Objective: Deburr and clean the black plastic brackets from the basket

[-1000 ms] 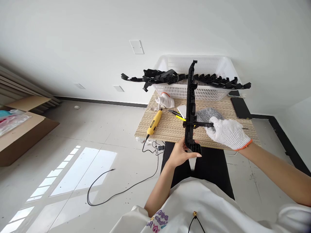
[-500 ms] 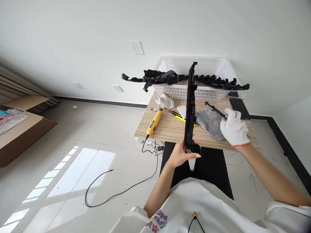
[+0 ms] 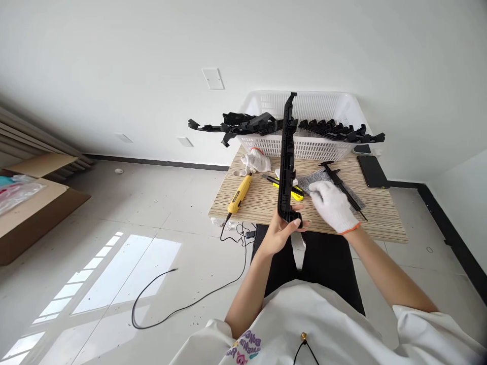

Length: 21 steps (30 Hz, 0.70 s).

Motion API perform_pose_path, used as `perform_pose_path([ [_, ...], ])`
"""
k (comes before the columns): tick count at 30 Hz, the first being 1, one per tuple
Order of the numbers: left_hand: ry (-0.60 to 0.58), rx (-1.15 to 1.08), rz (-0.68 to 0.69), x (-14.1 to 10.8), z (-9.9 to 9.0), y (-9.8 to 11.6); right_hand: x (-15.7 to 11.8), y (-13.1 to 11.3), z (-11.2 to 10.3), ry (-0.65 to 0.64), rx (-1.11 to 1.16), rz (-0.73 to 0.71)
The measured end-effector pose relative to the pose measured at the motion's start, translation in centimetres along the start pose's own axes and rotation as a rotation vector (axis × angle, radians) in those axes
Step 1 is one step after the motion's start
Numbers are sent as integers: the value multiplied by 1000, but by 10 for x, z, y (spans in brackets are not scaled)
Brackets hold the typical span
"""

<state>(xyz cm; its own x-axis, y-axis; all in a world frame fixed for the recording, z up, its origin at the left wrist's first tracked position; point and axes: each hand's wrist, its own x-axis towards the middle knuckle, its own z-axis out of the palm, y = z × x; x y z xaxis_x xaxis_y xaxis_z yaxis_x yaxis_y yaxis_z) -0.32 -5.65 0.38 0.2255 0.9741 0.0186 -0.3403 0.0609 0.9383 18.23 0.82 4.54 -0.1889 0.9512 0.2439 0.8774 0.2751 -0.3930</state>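
Note:
My bare left hand [image 3: 280, 232] is closed around the lower end of a long black plastic trim piece [image 3: 287, 162], which stands upright with its hooked foot near my thumb. My right hand [image 3: 333, 205] wears a white knitted glove with an orange cuff. It hovers over the front of the table, fingers loosely apart and nothing visible in them. Just beyond it, a black caliper [image 3: 342, 188] lies aslant on a grey cloth [image 3: 314, 177], partly covered by the glove. Left of the glove, behind the trim piece, is a yellow utility knife [image 3: 298, 194].
A white plastic basket [image 3: 312, 149] stands at the table's back, with several black trim pieces [image 3: 335, 131] across it. A yellow corded tool [image 3: 239, 194], a spare glove [image 3: 256, 160] and a black phone [image 3: 373, 171] lie on the table [image 3: 224, 197]. A cable [image 3: 198, 301] trails over the floor.
My right hand has let go of the caliper, now on the grey cloth, and moved left toward the trim piece. My left hand has shifted the trim piece slightly left.

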Motion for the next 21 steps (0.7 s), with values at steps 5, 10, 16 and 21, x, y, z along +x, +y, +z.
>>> perform_pose_path([
  [5, 67, -38, 39, 19, -4, 10, 25, -25, 33, 12, -4, -134],
  [10, 144, -26, 26, 45, -11, 12, 61, -42, 55, -95, -184, 51],
  [16, 179, 47, 38, 73, -19, 12, 69, -23, 69, 124, -9, 83],
  [21, 217, 104, 72, 81, -20, 7, 68, -12, 65, 325, -16, 163],
])
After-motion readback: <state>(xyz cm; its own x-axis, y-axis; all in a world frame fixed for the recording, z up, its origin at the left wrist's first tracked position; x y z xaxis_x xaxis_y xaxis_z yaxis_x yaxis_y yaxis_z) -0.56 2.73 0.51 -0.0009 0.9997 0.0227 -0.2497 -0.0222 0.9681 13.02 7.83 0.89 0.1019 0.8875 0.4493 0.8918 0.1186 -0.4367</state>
